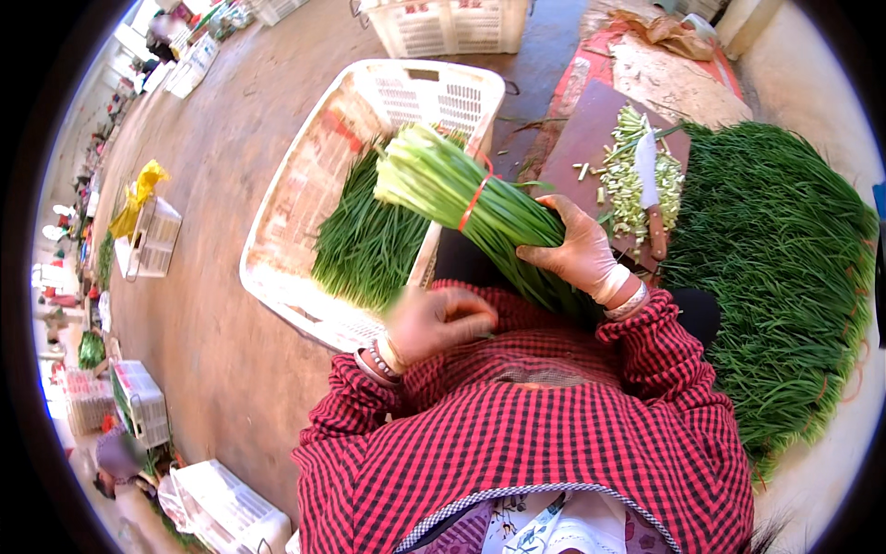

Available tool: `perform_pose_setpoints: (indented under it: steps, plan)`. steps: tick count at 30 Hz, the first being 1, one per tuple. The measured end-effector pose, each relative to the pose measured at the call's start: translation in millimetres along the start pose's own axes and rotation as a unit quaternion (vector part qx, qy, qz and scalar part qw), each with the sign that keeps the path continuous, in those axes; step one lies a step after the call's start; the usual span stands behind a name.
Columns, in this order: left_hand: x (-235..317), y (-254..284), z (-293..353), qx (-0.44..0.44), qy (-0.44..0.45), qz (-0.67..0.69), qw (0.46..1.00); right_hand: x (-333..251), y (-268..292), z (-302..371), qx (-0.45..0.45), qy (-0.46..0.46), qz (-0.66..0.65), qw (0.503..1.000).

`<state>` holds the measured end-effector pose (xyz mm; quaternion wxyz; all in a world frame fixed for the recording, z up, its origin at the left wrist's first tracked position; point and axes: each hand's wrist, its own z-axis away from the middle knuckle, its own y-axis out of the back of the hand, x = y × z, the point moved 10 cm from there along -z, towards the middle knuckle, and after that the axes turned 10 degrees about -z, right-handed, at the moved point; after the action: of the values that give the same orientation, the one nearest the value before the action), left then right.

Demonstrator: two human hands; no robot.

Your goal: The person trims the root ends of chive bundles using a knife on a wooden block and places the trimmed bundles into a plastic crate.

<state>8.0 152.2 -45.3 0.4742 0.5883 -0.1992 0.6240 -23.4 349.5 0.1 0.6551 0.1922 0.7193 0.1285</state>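
Observation:
My right hand [581, 247], in a thin pale glove, grips a thick bundle of garlic chives [508, 212] in front of my lap. A red band [477, 196] circles the bundle near its pale cut ends, which tilt up and to the left. Below those ends is my left hand [437, 323], also gloved, apart from the bundle. Its fingers curl in toward the thumb; whether they pinch anything small is hidden. Beyond it, more chives [365, 240] lie inside a large white plastic crate [286, 203].
At my right, a knife [647, 175] rests among chopped stem ends [620, 189] on a brown board [577, 152]. A big heap of chives [766, 268] spreads beside it. Another white crate [448, 30] stands ahead; a crate with yellow cloth [152, 235] is far left. A person [120, 462] is at lower left.

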Motion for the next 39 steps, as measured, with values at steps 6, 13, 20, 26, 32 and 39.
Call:
perform_pose_setpoints:
  steps: [6, 13, 20, 26, 32, 39]
  plan:
    - [47.7, 42.3, -86.3, 0.205, -0.125, 0.011, 0.971, -44.8, 84.4, -6.3, 0.119, 0.034, -0.175, 0.977]
    - [158.5, -3.3, -158.5, 0.059, -0.282, 0.240, 0.927, -99.3, 137.8, 3.4, 0.209, 0.165, -0.230, 0.936]
    - [189.4, -13.1, -156.7, 0.007, -0.279, 0.215, 0.936, -98.0, 158.1, 26.9, 0.271, 0.173, -0.229, 0.919]
    - [208.3, 41.2, -148.0, 0.067, -0.299, 0.345, 0.887, -119.7, 175.2, 40.1, 0.296, 0.239, -0.195, 0.904]
    - [236.6, 17.9, -141.7, 0.105, -0.321, 0.165, 0.927, -126.5, 159.4, 51.5, 0.314, 0.321, 0.019, 0.893]
    - [261.9, 46.4, -121.2, 0.161, -0.319, 0.131, 0.925, -149.9, 174.9, 57.6, 0.186, 0.256, 0.156, 0.936]
